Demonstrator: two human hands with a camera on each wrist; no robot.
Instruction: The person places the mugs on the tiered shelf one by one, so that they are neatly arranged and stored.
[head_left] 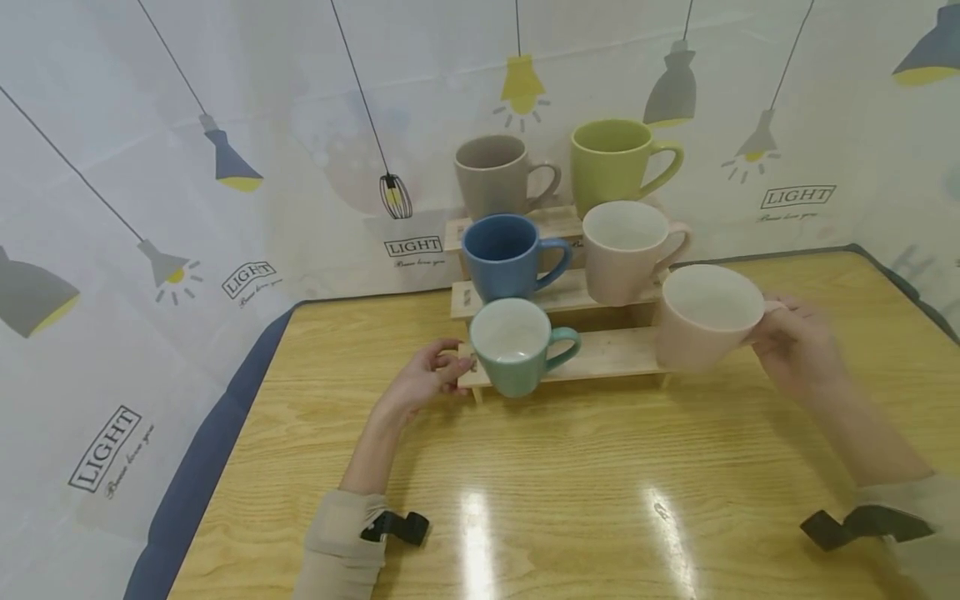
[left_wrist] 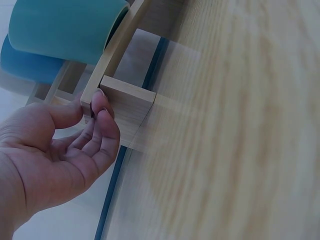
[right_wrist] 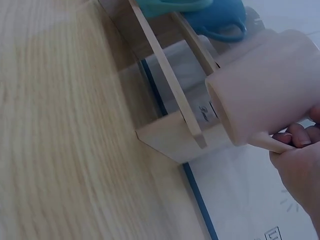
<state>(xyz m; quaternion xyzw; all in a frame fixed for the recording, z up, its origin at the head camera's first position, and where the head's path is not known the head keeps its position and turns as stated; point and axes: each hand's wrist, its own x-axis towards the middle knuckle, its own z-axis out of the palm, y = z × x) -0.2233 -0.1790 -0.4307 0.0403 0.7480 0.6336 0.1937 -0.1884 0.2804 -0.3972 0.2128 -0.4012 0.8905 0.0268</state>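
My right hand grips a pale pink mug by its handle, at the right end of the lowest step of a wooden tiered rack. The right wrist view shows this mug tilted and apart from the step's plank. With thumb and fingers, my left hand pinches the left end of that same plank. Beside it, a mint-green mug stands on the lowest step. A blue mug and another pale pink mug stand on the middle step.
On the top step stand a grey-brown mug and a yellow-green mug. The rack sits toward the back of a wood-grain table. Behind rises a white cloth printed with lamps. Black straps circle both wrists.
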